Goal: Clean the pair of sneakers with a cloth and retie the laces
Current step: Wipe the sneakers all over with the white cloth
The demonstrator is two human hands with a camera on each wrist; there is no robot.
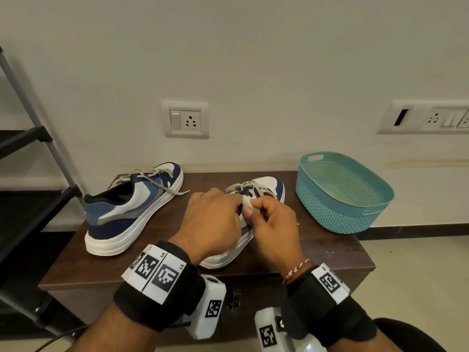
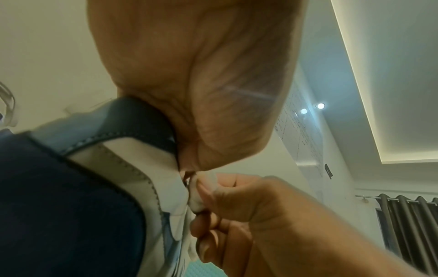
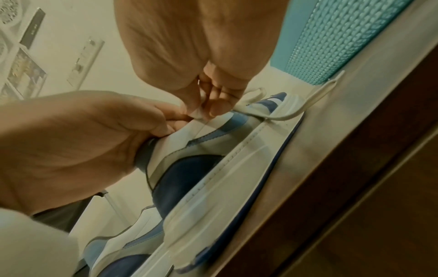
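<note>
Two blue-and-white sneakers stand on a dark wooden table. The left sneaker stands apart with loose laces. Both hands are over the right sneaker, near its laces. My right hand pinches a small white cloth between thumb and forefinger, shown as a white wad in the left wrist view. My left hand curls its fingers over the sneaker's upper edge, its fingertips meeting the cloth. A loose lace trails off the shoe's far side.
An empty teal plastic basket sits at the table's right end, close to the right sneaker's toe. A black and grey rack stands at the left. The wall with sockets is right behind the table.
</note>
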